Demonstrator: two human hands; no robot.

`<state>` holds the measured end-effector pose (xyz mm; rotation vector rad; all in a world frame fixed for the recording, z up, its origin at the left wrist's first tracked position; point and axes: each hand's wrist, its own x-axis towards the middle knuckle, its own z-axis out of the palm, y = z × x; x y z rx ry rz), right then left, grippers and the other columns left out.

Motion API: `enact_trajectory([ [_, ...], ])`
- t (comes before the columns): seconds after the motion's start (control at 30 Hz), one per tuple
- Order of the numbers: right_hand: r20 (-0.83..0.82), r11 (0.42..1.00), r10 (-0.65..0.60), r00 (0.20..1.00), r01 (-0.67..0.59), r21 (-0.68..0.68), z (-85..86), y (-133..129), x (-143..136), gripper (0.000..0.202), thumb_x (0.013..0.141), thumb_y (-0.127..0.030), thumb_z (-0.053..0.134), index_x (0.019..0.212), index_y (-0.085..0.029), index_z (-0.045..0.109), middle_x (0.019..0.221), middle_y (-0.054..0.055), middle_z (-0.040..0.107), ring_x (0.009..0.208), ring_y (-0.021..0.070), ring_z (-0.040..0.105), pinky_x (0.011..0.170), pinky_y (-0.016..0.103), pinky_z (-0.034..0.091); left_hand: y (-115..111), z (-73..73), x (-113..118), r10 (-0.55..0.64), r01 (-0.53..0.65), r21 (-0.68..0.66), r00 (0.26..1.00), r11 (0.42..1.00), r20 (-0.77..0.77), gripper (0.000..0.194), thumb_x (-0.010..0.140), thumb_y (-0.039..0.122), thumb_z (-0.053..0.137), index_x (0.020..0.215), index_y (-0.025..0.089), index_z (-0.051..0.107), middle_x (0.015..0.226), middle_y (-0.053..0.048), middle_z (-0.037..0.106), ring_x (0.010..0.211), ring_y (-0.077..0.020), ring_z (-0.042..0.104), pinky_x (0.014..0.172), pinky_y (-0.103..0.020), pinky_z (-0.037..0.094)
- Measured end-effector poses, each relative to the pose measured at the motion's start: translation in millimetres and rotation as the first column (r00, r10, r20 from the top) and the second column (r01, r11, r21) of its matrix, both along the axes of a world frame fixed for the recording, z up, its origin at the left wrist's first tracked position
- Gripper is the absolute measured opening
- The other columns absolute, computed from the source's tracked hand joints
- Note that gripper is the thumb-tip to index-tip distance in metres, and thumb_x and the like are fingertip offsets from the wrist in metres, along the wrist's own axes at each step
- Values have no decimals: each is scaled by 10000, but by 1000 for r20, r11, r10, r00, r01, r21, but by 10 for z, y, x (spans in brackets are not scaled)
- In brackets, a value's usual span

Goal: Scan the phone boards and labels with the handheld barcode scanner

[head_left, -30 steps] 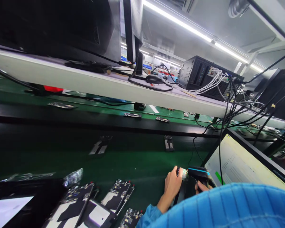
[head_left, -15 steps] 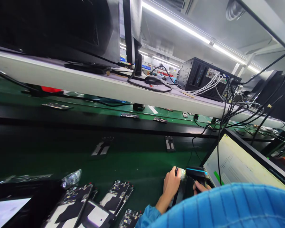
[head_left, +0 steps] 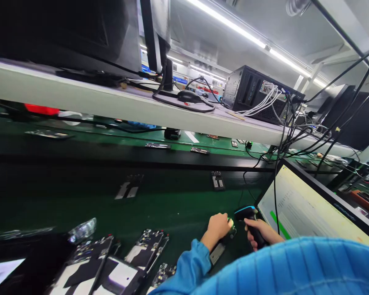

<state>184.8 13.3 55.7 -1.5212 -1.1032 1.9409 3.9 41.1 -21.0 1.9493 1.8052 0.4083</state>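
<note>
Views: one, worn on the head.
Facing: forward and down across a green bench (head_left: pixel 178 209).
Distance: hands close, at the lower edge.

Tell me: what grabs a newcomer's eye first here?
Low centre, the right hand grips a black handheld scanner aimed at a small board held by the left hand. Just right glows a tilted monitor; bare phone boards lie lower left on the green mat.
</note>
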Motion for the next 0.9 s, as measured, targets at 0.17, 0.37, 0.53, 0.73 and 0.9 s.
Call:
enact_trajectory([
  [0.17,13,1000,-3,1000,3,-9,-97,-80,33,368,803,-542,590,770,-176,566,513,-2,510,393,114,456,370,221,473,-258,-77,-50,-112,116,175,993,978,-37,676,799,552,484,1413,283,398,1504,-119,382,1404,-326,305,1139,-478,234],
  [0.37,47,999,-36,998,37,-7,-29,-68,16,383,843,-544,547,841,-161,553,546,10,511,409,123,457,357,212,442,-293,-256,-32,-156,171,257,985,951,-77,698,740,596,554,1372,317,455,1458,-132,435,1366,-351,347,1130,-538,229],
  [0.53,60,999,-53,997,53,-1,-50,-11,21,396,827,-555,571,854,-164,522,540,2,499,409,126,451,355,218,429,-247,-282,-4,-157,174,273,984,946,-83,616,758,565,550,1324,328,499,1466,-115,430,1402,-337,299,1150,-524,202],
  [0.73,27,998,-57,998,57,18,-59,-42,8,394,831,-552,569,842,-162,508,536,-7,491,401,113,433,358,215,422,-234,-365,-20,-167,182,290,983,939,-75,651,767,614,534,1342,313,474,1549,-140,298,1454,-331,190,1175,-501,167],
  [0.9,14,998,-65,998,64,13,-49,-78,8,358,851,-525,551,835,-171,500,532,-16,486,403,111,431,347,218,423,-229,-403,-17,-167,179,298,984,938,-64,656,775,626,520,1352,320,466,1552,-151,287,1456,-330,188,1176,-499,180],
])
